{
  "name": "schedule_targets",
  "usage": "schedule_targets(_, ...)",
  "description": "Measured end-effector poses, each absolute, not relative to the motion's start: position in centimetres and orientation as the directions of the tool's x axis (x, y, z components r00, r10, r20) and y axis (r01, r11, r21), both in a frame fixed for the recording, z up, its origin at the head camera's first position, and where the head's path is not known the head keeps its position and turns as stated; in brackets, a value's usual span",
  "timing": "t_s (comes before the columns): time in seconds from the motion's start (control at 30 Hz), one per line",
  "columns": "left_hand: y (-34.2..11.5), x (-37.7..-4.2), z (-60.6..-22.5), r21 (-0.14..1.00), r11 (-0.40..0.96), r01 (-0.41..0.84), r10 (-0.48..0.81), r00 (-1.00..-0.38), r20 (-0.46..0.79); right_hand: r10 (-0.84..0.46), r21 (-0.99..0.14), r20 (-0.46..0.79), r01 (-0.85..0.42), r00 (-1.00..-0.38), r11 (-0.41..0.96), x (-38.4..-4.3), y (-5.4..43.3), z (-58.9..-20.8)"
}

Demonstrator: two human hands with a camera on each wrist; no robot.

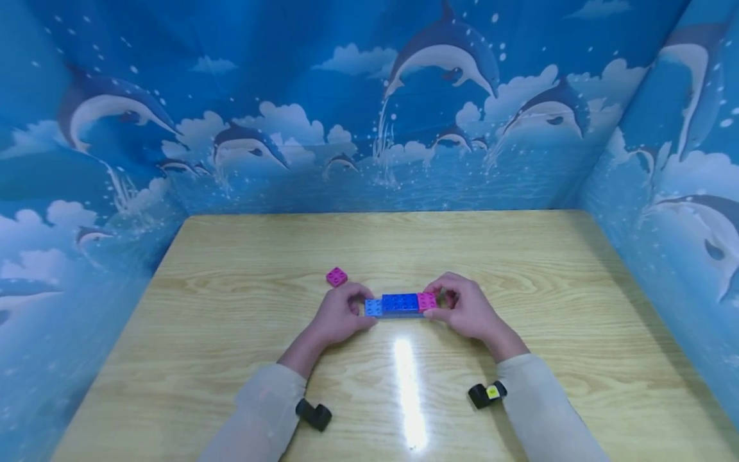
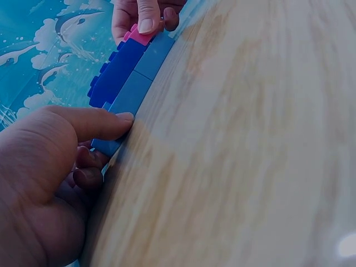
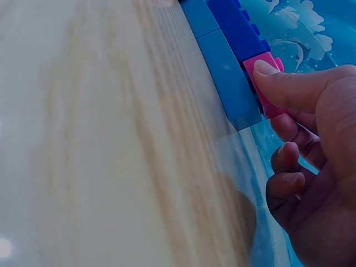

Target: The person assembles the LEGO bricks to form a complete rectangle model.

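Two light blue bricks (image 2: 129, 95) lie end to end on the table as a bottom row. On top of them, across the middle, sits a longer dark blue brick (image 1: 400, 301). My left hand (image 1: 343, 314) grips the left end of the row between thumb and fingers. At the other end, my right hand (image 1: 466, 307) pinches a pink brick (image 3: 268, 83) between thumb and fingers, over the right end of the bottom row and right against the dark blue brick. In the right wrist view, a narrow dark gap shows beneath the pink brick.
A second pink brick (image 1: 337, 276) lies loose on the wooden table (image 1: 260, 256), just beyond my left hand. A blue curtain with dolphins (image 1: 346, 128) hangs behind the table and along both sides.
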State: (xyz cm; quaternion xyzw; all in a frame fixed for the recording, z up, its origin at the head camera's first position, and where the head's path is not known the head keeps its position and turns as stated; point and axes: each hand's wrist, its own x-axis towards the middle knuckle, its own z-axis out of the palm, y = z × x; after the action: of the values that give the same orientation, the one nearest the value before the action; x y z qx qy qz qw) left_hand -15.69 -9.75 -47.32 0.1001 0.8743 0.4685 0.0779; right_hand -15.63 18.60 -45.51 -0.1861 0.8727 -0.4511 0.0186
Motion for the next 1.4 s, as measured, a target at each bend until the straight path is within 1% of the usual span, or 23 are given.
schedule_targets(0.2,-9.7,-15.7,-47.1,0.835,0.545,0.076,0.230,-0.971,-0.061,-0.355,-0.783,0.153,-0.332,-0.922,0.526,-15.6,18.5,-45.7)
schedule_targets(0.43,-9.5,-15.6,-47.2,0.836,0.544,0.074,0.224,-0.973,-0.060,-0.370,-0.736,0.154,-0.356,-0.916,0.576,-15.4,18.4,-45.9)
schedule_targets(0.67,-9.5,-15.6,-47.3,0.834,0.547,0.073,0.223,-0.973,-0.061,-0.364,-0.748,0.142,-0.340,-0.921,0.569,-15.4,18.4,-46.3)
schedule_targets(0.8,-9.5,-15.6,-47.3,0.833,0.550,0.059,0.214,-0.974,-0.072,-0.354,-0.752,0.164,-0.349,-0.921,0.559,-15.5,18.4,-46.6)
schedule_targets(0.93,-9.5,-15.7,-47.3,0.832,0.552,0.056,0.212,-0.974,-0.075,-0.315,-0.777,0.173,-0.326,-0.933,0.539,-15.4,18.5,-46.8)
schedule_targets(1.13,-9.5,-15.7,-47.3,0.832,0.552,0.058,0.216,-0.973,-0.076,-0.239,-0.819,0.142,-0.249,-0.961,0.517,-14.9,18.6,-47.0)
schedule_targets(1.4,-9.7,-15.6,-47.2,0.838,0.544,0.052,0.219,-0.972,-0.082,-0.220,-0.855,0.119,-0.212,-0.968,0.473,-15.0,18.7,-47.7)
